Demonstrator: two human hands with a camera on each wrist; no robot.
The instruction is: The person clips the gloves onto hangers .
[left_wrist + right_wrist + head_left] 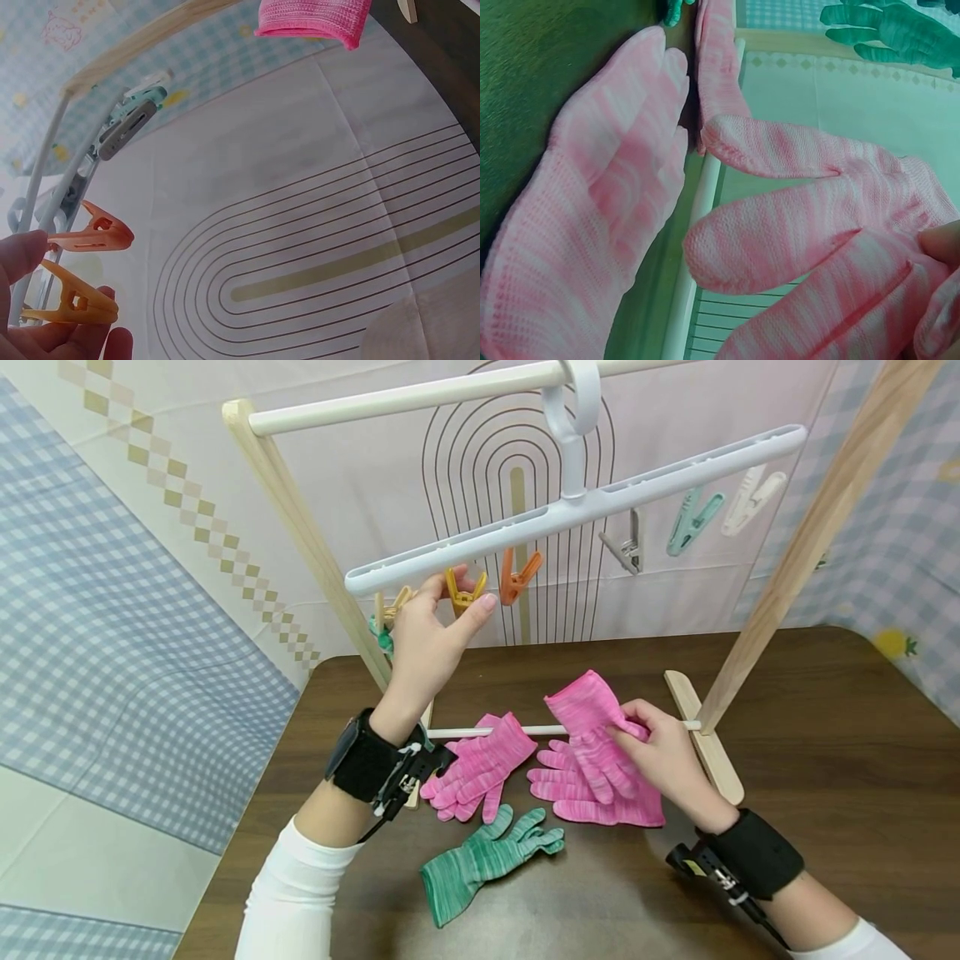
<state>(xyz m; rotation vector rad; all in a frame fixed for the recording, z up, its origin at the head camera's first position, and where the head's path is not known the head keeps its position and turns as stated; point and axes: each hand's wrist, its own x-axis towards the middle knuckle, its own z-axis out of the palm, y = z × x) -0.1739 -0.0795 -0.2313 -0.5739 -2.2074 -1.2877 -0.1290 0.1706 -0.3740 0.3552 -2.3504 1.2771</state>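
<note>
My left hand [427,647] is raised under the left half of the white hanger [525,528], thumb and fingers around the yellow clip [465,600]. In the left wrist view the thumb lies above that yellow clip [79,301] and fingers below it. My right hand [667,756] pinches a pink glove [588,710] near its middle, cuff up and fingers hanging down. Seen from the right wrist, the held glove [780,240] spreads its fingers beside the thumb. Below it another pink glove [577,806] lies on the table.
Left on the table [840,777] are more pink gloves [480,768] and a green glove [487,864]. Beside the yellow clip hangs an orange clip [516,578]; grey, teal and white clips are farther right. A green glove [900,34] hangs at the left. A wooden frame [300,518] supports the hanger.
</note>
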